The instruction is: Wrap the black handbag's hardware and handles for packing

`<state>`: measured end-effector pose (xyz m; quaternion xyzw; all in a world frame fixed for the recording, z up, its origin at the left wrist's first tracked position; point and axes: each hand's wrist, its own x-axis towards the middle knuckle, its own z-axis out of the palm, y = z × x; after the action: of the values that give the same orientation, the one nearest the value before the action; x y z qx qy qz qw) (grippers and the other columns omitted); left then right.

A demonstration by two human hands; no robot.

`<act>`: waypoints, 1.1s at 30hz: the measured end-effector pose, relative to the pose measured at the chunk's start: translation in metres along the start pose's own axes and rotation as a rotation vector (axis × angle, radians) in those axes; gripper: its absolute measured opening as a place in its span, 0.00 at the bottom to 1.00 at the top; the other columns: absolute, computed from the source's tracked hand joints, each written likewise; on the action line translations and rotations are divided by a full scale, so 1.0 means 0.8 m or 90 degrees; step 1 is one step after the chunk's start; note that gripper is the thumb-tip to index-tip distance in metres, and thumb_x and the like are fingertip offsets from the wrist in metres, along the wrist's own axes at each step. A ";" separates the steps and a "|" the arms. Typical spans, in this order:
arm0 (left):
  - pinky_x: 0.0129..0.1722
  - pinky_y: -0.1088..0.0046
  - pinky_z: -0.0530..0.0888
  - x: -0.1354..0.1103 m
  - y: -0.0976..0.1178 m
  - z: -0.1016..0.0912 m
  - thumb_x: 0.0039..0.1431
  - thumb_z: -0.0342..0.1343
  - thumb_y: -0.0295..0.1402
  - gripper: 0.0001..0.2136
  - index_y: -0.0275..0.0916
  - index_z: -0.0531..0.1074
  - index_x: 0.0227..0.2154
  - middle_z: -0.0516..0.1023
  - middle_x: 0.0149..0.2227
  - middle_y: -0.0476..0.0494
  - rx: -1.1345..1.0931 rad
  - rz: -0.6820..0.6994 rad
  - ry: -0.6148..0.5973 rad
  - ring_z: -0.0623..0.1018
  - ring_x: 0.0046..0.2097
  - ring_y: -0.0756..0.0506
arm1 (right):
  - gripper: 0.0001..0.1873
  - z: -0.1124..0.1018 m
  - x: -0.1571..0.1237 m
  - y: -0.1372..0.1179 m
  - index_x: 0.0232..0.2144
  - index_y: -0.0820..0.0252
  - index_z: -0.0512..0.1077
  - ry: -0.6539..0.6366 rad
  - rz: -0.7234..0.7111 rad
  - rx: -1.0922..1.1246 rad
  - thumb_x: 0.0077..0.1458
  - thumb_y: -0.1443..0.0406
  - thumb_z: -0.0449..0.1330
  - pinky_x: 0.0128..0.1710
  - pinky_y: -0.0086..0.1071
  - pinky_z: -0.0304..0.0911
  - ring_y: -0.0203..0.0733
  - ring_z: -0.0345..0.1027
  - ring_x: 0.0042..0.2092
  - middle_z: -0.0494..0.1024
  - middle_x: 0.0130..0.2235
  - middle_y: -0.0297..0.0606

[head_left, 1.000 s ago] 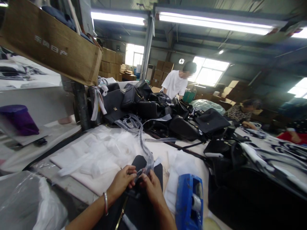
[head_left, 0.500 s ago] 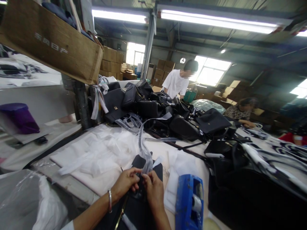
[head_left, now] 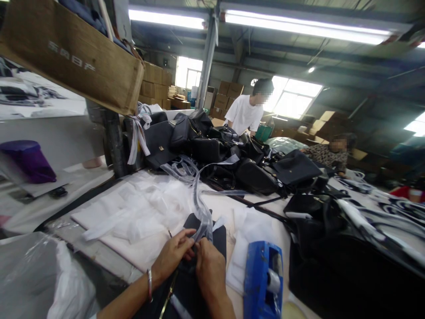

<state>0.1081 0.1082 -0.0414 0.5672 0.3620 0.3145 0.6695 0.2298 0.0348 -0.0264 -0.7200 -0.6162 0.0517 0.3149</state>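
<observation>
A black bag with a gold zipper lies in front of me at the table's near edge. Over its upper end my left hand and my right hand meet, fingers bent and pinching. Between them is the near end of a strap wrapped in clear plastic. This strap runs back in a curve toward the pile of black bags. My right hand's fingertips are partly hidden behind its back. A blue tape dispenser stands just right of my right hand.
White wrapping sheets are spread on the left, with more white sheets by the dispenser. Black bags are heaped across the back. A cardboard box hangs upper left. Two people work beyond; a large black bag lies right.
My right hand has turned over more, its back now covering the fingertips, and both hands stay close together on the strap. The person at far right has shifted an arm.
</observation>
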 end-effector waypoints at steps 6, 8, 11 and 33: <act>0.26 0.74 0.70 0.002 0.002 -0.003 0.57 0.56 0.42 0.13 0.36 0.72 0.35 0.77 0.28 0.48 0.047 0.014 0.002 0.76 0.28 0.47 | 0.12 0.004 0.006 0.012 0.34 0.57 0.72 -0.066 0.002 0.227 0.62 0.69 0.49 0.33 0.28 0.61 0.39 0.70 0.32 0.76 0.31 0.36; 0.25 0.74 0.69 0.006 -0.002 -0.008 0.58 0.54 0.41 0.13 0.35 0.73 0.35 0.78 0.28 0.47 0.069 0.012 0.017 0.76 0.26 0.47 | 0.12 0.008 0.008 0.022 0.40 0.57 0.73 -0.082 0.092 0.356 0.62 0.65 0.50 0.29 0.27 0.62 0.38 0.69 0.29 0.76 0.30 0.34; 0.26 0.74 0.69 0.009 -0.005 -0.010 0.59 0.52 0.40 0.14 0.35 0.73 0.41 0.77 0.25 0.49 0.092 0.027 0.019 0.76 0.26 0.47 | 0.17 0.013 0.014 0.031 0.50 0.57 0.70 -0.055 0.146 0.437 0.61 0.62 0.51 0.24 0.26 0.62 0.36 0.67 0.25 0.76 0.31 0.34; 0.21 0.76 0.69 0.000 0.005 -0.004 0.60 0.52 0.41 0.12 0.39 0.65 0.41 0.79 0.29 0.48 0.122 0.008 0.003 0.78 0.23 0.48 | 0.09 -0.007 0.028 0.031 0.35 0.58 0.69 -0.072 0.002 0.211 0.62 0.66 0.48 0.36 0.30 0.57 0.40 0.69 0.35 0.73 0.33 0.36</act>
<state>0.1053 0.1109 -0.0382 0.6302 0.3882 0.2839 0.6096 0.2588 0.0520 -0.0274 -0.6550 -0.6150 0.1932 0.3943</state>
